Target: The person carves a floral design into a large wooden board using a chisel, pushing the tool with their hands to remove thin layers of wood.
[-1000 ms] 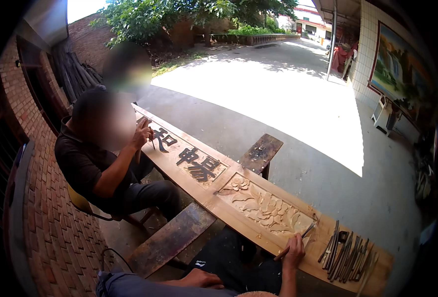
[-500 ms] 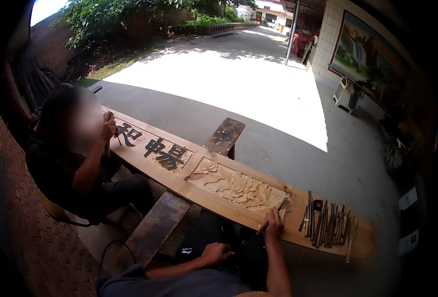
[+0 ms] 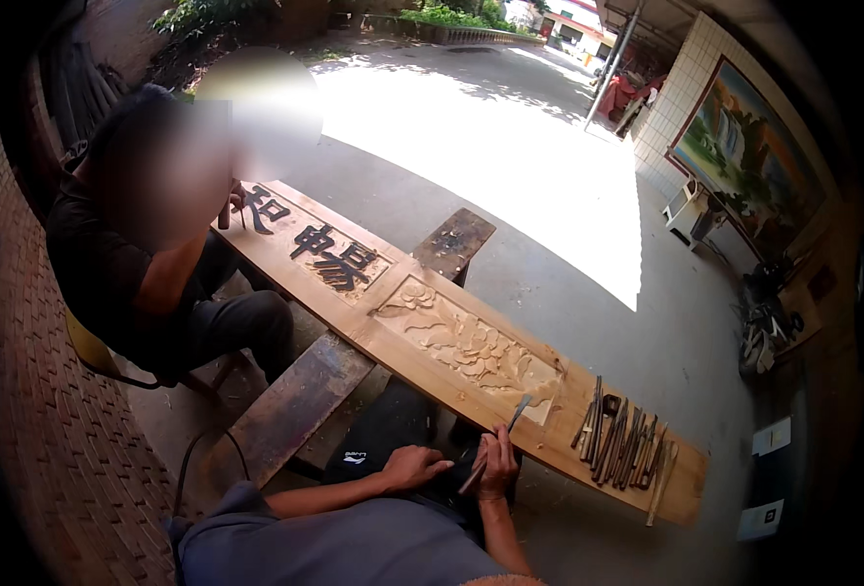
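My right hand (image 3: 493, 461) is closed around a carving chisel (image 3: 471, 479) at the board's near edge, its flat blade pointing up over the lower right corner of a carved flower panel (image 3: 466, 347). My left hand (image 3: 412, 467) rests on my dark-trousered leg, fingers apart, with nothing visible in it. The long pale wooden board (image 3: 305, 285) also bears a section with dark raised characters (image 3: 334, 254). A row of carving tools (image 3: 617, 439) lies on its right end, beside my right hand.
A seated co-worker (image 3: 109, 244) holds a tool at the board's far end, head blurred. A stained plank (image 3: 285, 410) crosses under the board, a dark cable (image 3: 197, 439) near it. A framed landscape painting (image 3: 735, 156) and piled items (image 3: 774, 313) stand right, beside a paved yard.
The whole view has shifted. My right hand with the chisel has drawn slightly left and toward my body, lower against the board's edge. My left hand stays on the leg.
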Demonstrator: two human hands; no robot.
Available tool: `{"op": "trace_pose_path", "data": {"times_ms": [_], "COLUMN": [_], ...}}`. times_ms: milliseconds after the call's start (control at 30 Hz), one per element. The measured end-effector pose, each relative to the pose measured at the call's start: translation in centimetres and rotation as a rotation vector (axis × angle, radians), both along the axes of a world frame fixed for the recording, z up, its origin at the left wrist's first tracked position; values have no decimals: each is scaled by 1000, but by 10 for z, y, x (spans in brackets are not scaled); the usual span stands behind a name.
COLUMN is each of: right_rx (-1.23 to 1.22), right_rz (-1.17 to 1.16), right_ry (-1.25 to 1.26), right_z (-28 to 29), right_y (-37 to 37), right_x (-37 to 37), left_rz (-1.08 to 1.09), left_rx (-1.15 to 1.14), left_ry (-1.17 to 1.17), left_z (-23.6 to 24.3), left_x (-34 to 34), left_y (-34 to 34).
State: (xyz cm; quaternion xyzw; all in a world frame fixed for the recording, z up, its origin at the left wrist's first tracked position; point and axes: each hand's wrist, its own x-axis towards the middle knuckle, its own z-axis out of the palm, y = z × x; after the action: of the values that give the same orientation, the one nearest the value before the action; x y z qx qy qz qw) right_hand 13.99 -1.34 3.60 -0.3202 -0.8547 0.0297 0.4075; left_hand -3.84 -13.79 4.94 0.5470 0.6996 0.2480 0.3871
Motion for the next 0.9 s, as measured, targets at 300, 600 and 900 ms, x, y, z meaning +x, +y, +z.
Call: {"op": "trace_pose_path", "data": {"times_ms": [300,600,900], "right_rx": [-50,-93,-410], "right_rz": [529,601,308], "right_ry": [-120,-211,-599], "right_z": [31,37,9], "right_y": [-43,-59,-32], "right_x": [-43,-47,33], "left_rz": [224,553,805], "left_rx": [299,201,133], "left_ry": [-900,-1108,-1018], "left_z": [-65,-32,-19], "left_x": [-12,-31,-33], "left_y": [11,3,11]}}
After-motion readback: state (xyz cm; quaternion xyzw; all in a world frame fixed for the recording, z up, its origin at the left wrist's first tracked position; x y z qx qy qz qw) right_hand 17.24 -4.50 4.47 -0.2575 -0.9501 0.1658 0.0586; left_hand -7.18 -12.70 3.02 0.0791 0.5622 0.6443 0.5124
